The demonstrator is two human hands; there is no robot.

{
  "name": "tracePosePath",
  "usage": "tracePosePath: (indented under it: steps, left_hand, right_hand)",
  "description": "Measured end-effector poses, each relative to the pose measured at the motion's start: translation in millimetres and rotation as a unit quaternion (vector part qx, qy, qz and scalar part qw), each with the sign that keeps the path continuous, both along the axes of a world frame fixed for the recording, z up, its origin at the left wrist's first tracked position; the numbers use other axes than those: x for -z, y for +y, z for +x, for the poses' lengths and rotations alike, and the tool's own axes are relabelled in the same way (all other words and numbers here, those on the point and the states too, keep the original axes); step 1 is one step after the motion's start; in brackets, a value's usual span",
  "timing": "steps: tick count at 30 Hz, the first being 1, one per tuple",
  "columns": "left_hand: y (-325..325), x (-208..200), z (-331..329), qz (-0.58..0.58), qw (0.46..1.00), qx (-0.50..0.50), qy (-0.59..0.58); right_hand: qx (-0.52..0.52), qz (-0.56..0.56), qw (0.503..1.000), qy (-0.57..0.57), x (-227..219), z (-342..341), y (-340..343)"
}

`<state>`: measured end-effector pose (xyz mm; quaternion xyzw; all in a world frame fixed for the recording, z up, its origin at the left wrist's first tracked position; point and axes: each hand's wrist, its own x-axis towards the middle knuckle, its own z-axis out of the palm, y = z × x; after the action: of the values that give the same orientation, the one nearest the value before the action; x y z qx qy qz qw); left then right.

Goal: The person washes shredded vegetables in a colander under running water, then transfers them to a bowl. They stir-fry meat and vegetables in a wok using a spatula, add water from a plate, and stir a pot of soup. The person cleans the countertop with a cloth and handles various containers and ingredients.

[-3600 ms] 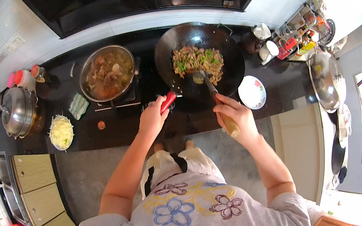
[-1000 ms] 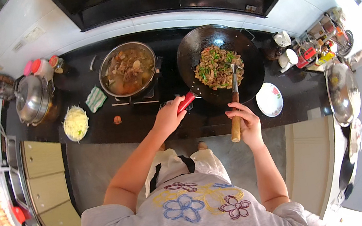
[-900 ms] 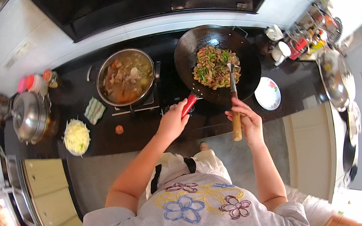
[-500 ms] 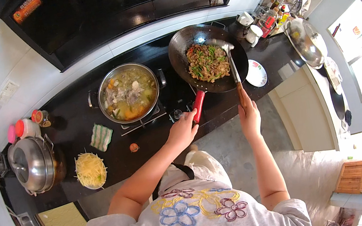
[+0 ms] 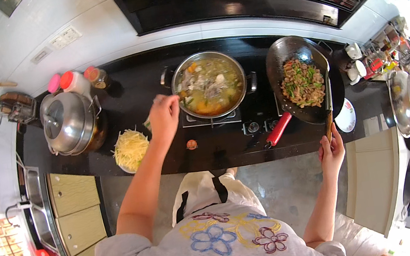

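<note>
My right hand (image 5: 332, 153) grips the wooden end of a long-handled metal spatula (image 5: 328, 91), which rests along the right side of a dark wok (image 5: 277, 56). Stir-fried meat with green pieces (image 5: 302, 83) lies in the wok. Its red handle (image 5: 278, 130) points toward me with no hand on it. My left hand (image 5: 163, 117) is raised just left of a steel pot (image 5: 232, 54), below its left side handle. The fingers are slightly blurred and loosely apart, with nothing seen in them. Behind that hand a green-and-white cloth (image 5: 147, 124) is mostly hidden. Soup (image 5: 210, 92) fills the pot.
A plate of pale shredded vegetable (image 5: 131, 148) lies left of my forearm. Further left stand a lidded steamer pot (image 5: 69, 121) and several jars (image 5: 75, 83). A small brown round thing (image 5: 191, 144) sits near the counter edge. Right of the wok is a white plate (image 5: 345, 116).
My left hand has let go of the wok handle and moved left beside the soup pot. My right hand still holds the spatula in the wok. The view has turned left.
</note>
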<state>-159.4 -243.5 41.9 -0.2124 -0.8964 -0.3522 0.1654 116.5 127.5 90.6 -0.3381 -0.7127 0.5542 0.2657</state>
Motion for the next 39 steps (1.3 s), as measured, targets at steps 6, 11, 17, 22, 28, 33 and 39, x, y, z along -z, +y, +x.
tracePosePath:
  steps: [6, 11, 17, 22, 28, 33, 39]
  left_hand:
    - [-10, 33, -74, -0.027, 0.996, -0.057, 0.062]
    - [-5, 42, -100, 0.001, 1.000, -0.029, 0.012]
    - [-13, 40, -109, 0.041, 0.997, 0.013, -0.064]
    - [-15, 44, -113, 0.052, 0.997, 0.029, -0.052]
    - [-13, 44, -114, 0.044, 0.998, 0.013, -0.042]
    - [-12, 41, -114, 0.041, 0.999, 0.007, -0.029]
    - [-14, 46, -113, 0.082, 0.995, -0.007, -0.059]
  right_hand:
    - [-0.136, 0.066, 0.986, -0.064, -37, -17, -62]
    - [-0.183, 0.247, 0.941, -0.139, -63, -37, -131]
    - [-0.076, 0.033, 0.992, -0.097, -43, -28, -147]
    - [0.056, -0.165, 0.985, 0.000, -50, -13, -132]
    - [0.138, -0.230, 0.959, 0.094, -13, 9, -98]
    - [0.136, 0.025, 0.990, -0.018, 3, 7, -78]
    - [-0.039, 0.260, 0.961, -0.089, -38, -21, -121]
